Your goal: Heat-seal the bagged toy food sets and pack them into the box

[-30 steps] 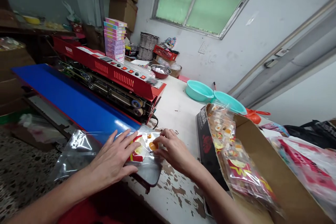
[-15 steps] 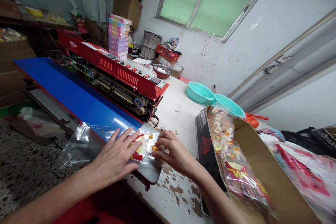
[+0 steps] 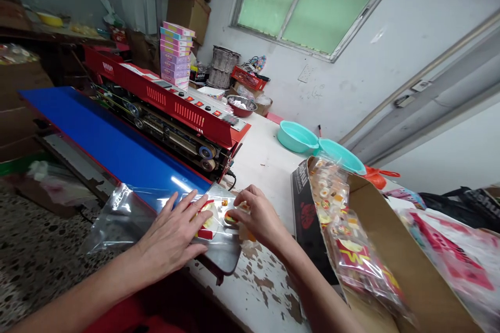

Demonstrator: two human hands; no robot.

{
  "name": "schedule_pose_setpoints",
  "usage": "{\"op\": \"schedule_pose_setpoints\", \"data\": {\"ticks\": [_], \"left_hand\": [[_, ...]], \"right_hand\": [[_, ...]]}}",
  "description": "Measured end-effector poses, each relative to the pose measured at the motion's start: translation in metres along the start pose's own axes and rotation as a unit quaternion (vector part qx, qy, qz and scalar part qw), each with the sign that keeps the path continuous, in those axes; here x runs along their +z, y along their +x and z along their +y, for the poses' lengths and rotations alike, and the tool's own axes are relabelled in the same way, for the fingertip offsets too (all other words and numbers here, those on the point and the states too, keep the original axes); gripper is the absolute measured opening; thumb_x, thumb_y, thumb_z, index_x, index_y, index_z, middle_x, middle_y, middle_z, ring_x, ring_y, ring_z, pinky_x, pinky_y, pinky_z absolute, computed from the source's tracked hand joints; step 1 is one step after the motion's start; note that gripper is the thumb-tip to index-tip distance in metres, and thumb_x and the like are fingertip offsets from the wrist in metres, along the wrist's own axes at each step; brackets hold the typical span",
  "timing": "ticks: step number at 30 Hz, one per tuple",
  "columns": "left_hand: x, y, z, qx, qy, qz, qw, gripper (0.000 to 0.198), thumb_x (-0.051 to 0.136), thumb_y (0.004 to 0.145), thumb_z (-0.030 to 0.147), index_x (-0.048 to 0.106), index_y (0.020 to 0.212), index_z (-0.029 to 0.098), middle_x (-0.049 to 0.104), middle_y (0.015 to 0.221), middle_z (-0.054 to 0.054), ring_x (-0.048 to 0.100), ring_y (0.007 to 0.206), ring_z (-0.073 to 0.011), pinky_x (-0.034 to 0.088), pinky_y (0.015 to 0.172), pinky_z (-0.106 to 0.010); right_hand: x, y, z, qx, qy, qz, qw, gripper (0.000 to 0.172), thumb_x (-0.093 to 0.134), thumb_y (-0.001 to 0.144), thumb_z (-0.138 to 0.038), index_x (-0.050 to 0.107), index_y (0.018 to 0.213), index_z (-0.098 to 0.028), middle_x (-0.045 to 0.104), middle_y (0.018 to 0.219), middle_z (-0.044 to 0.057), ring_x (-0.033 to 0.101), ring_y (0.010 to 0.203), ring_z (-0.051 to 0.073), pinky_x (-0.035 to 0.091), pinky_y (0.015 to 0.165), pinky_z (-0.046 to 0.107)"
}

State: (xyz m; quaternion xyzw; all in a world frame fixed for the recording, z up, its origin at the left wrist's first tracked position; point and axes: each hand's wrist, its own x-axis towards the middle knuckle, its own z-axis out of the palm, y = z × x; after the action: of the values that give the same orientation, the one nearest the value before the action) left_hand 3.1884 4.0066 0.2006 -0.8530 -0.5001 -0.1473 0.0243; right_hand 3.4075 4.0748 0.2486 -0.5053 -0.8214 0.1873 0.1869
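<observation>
Clear bag [image 3: 111,226] overlaps the blue belt [image 3: 105,138]; my left hand [image 3: 177,226], fingers spread, seemingly steadies it; my right hand [image 3: 260,214] curls by a burger-like piece [image 3: 229,217], pinch unclear.

A single camera, worn on the person's head, looks forward and down across the worktop [image 3: 263,148] from the near side of the red machine [image 3: 156,96]. The machine recedes obliquely to the left at middle range. Closest to the lens, before the machine's near end, come the left hand [image 3: 175,226] and right hand [image 3: 255,213]. The wide view takes in an open carton [image 3: 394,213] right of the machine and reaches the window [image 3: 316,8] beyond it, seen aslant.
</observation>
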Motion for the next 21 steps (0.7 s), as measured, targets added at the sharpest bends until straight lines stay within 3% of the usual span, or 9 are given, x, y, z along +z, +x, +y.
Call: {"op": "schedule_pose_setpoints", "data": {"ticks": [8, 12, 16, 19, 21], "left_hand": [[0.005, 0.001, -0.001, 0.003, -0.008, -0.004, 1.000, 0.053, 0.052, 0.084, 0.048, 0.038, 0.133, 0.031, 0.030, 0.148, 0.001, 0.019, 0.137, -0.0285, 0.016, 0.108, -0.053], [-0.003, 0.002, -0.005, -0.008, -0.060, -0.027, 0.998, 0.059, 0.048, 0.082, 0.058, 0.033, 0.135, 0.036, 0.029, 0.148, 0.002, 0.021, 0.137, -0.0272, 0.018, 0.109, -0.053], [-0.028, 0.015, -0.013, -0.023, -0.118, -0.057, 0.991, 0.048, 0.040, 0.088, 0.055, 0.034, 0.134, 0.041, 0.036, 0.144, 0.004, 0.027, 0.134, -0.0219, 0.021, 0.109, -0.047], [-0.047, 0.039, -0.017, 0.040, -0.153, -0.102, 0.982, 0.038, 0.042, 0.091, 0.040, 0.042, 0.128, 0.040, 0.036, 0.142, 0.004, 0.030, 0.131, -0.0202, 0.026, 0.107, -0.039], [-0.054, 0.060, -0.017, 0.094, -0.184, -0.169, 0.964, 0.039, 0.046, 0.088, 0.030, 0.045, 0.127, 0.037, 0.038, 0.139, 0.001, 0.036, 0.126, -0.0203, 0.030, 0.103, -0.034]], "right_hand": [[0.013, -0.009, -0.003, 0.006, 0.016, 0.018, 1.000, 0.005, 0.068, 0.078, -0.030, 0.072, 0.079, -0.028, 0.056, 0.085, 0.003, 0.051, 0.087, 0.019, 0.040, 0.074, 0.032], [0.014, -0.012, -0.001, -0.033, 0.031, 0.049, 0.998, 0.008, 0.067, 0.078, -0.029, 0.071, 0.084, -0.028, 0.057, 0.092, 0.003, 0.049, 0.094, 0.020, 0.041, 0.081, 0.034], [0.012, -0.022, 0.011, 0.011, 0.063, 0.146, 0.987, 0.034, 0.067, 0.077, -0.036, 0.061, 0.110, -0.027, 0.052, 0.110, 0.005, 0.046, 0.107, 0.022, 0.039, 0.093, 0.038], [0.020, -0.033, 0.020, 0.081, 0.109, 0.159, 0.978, 0.052, 0.064, 0.077, -0.045, 0.049, 0.124, -0.027, 0.047, 0.120, 0.007, 0.043, 0.114, 0.024, 0.038, 0.097, 0.040], [0.029, -0.040, 0.024, 0.113, 0.149, 0.146, 0.972, 0.060, 0.063, 0.076, -0.048, 0.043, 0.129, -0.028, 0.045, 0.123, 0.006, 0.043, 0.115, 0.025, 0.039, 0.097, 0.040]]}}
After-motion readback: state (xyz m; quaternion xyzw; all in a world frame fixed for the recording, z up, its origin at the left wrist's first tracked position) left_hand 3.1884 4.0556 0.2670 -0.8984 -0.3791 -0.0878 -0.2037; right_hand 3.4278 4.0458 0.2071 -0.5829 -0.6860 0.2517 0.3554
